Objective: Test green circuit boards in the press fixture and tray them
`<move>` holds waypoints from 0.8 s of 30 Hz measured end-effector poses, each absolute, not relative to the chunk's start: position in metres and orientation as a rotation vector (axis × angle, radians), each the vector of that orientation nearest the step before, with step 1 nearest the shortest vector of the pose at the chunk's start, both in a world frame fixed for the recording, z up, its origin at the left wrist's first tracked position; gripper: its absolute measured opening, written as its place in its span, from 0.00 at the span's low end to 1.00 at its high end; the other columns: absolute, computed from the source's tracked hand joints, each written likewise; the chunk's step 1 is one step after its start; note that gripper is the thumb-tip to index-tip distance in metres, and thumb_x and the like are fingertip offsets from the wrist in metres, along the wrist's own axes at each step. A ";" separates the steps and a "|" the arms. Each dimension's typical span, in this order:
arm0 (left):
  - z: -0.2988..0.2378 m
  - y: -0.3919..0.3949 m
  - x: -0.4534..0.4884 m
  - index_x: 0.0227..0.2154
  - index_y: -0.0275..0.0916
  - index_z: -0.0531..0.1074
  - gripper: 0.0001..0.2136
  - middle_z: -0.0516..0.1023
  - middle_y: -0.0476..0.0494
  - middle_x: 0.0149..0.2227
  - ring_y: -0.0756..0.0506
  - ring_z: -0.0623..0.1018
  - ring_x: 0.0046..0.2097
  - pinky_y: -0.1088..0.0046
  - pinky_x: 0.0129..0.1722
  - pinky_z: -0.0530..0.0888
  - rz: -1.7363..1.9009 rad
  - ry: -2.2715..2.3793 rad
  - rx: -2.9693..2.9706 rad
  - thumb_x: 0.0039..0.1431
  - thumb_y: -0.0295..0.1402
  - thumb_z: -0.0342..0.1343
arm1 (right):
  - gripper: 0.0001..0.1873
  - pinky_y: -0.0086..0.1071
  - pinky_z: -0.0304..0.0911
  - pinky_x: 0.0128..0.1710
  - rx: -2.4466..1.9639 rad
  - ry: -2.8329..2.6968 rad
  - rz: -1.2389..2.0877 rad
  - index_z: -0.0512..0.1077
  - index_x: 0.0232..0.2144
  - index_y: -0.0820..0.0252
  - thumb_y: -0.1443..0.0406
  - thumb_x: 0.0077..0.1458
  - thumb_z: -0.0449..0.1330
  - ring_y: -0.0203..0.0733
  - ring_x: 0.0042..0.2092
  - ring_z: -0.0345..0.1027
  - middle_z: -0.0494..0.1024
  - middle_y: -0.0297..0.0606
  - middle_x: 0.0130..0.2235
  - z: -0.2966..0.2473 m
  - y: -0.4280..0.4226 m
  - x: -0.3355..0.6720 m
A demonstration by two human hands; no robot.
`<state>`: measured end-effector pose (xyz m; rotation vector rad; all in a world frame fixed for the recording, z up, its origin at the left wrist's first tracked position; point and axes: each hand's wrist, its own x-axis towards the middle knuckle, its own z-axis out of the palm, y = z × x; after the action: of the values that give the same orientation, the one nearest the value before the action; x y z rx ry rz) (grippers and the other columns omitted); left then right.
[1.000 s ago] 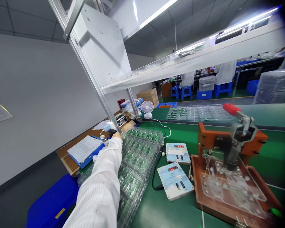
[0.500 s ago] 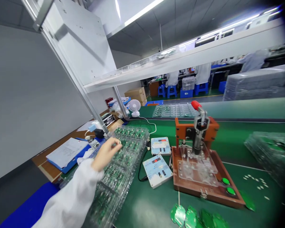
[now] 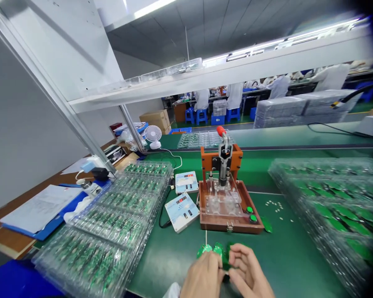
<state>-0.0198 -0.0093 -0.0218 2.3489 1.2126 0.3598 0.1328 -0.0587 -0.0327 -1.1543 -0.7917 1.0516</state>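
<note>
Glossy clear plastic trays [image 3: 112,215]; matt green mat [image 3: 180,265]; brown wooden-looking jig base [image 3: 230,225]

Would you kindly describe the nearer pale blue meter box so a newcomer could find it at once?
Find the brown test jig with the red-knobbed lever on the green bench mat. Just left of it lie two pale blue boxes with red digits. The nearer pale blue meter box is the one turned askew, with a black cable at its left edge, unlike the farther box.
</note>
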 end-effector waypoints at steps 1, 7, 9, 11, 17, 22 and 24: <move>-0.023 -0.011 -0.016 0.41 0.42 0.66 0.13 0.77 0.44 0.40 0.41 0.80 0.44 0.65 0.44 0.77 0.376 1.213 2.402 0.60 0.18 0.46 | 0.25 0.27 0.74 0.40 -1.149 -0.777 1.059 0.72 0.45 0.52 0.43 0.56 0.67 0.40 0.39 0.76 0.76 0.36 0.37 -0.032 -0.058 0.136; -0.013 -0.019 -0.012 0.41 0.42 0.64 0.09 0.72 0.43 0.43 0.40 0.76 0.47 0.63 0.46 0.75 0.376 1.151 2.268 0.60 0.24 0.53 | 0.16 0.32 0.76 0.47 -1.152 -0.919 1.165 0.77 0.43 0.53 0.51 0.60 0.67 0.45 0.46 0.79 0.80 0.41 0.43 -0.040 -0.064 0.159; -0.004 -0.019 -0.014 0.40 0.42 0.64 0.07 0.71 0.43 0.44 0.41 0.75 0.49 0.63 0.49 0.73 0.380 1.121 2.135 0.60 0.26 0.54 | 0.17 0.32 0.77 0.47 -1.182 -0.899 1.133 0.78 0.45 0.53 0.51 0.59 0.68 0.47 0.47 0.80 0.82 0.43 0.45 -0.043 -0.066 0.164; 0.008 -0.014 -0.019 0.38 0.41 0.64 0.01 0.71 0.43 0.43 0.42 0.75 0.48 0.64 0.51 0.71 0.419 1.088 2.027 0.66 0.30 0.48 | 0.20 0.31 0.77 0.48 -1.219 -0.847 1.061 0.79 0.46 0.53 0.50 0.56 0.69 0.47 0.48 0.80 0.83 0.44 0.46 -0.042 -0.067 0.171; 0.037 0.052 -0.023 0.49 0.42 0.73 0.14 0.78 0.42 0.44 0.41 0.76 0.48 0.62 0.53 0.70 0.735 1.014 1.789 0.63 0.40 0.53 | 0.25 0.31 0.78 0.47 -1.307 -0.798 0.830 0.80 0.47 0.52 0.50 0.50 0.73 0.47 0.48 0.81 0.84 0.44 0.48 -0.032 -0.049 0.211; 0.037 0.119 0.004 0.34 0.39 0.80 0.12 0.83 0.42 0.36 0.40 0.80 0.41 0.62 0.47 0.75 0.949 1.035 1.705 0.51 0.41 0.62 | 0.20 0.33 0.79 0.47 -1.326 -0.751 0.637 0.82 0.39 0.54 0.48 0.49 0.73 0.47 0.45 0.80 0.84 0.42 0.43 -0.037 -0.036 0.225; 0.035 0.134 0.016 0.35 0.37 0.80 0.13 0.83 0.43 0.33 0.42 0.80 0.36 0.65 0.41 0.76 0.953 1.031 1.680 0.50 0.40 0.63 | 0.19 0.34 0.79 0.47 -1.325 -0.726 0.595 0.80 0.39 0.54 0.48 0.53 0.70 0.45 0.43 0.80 0.82 0.40 0.44 -0.039 -0.038 0.225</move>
<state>0.0159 0.1336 0.0346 1.6798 1.0310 0.9530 0.2250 -0.0378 -0.0394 -1.3252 -0.7265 0.5948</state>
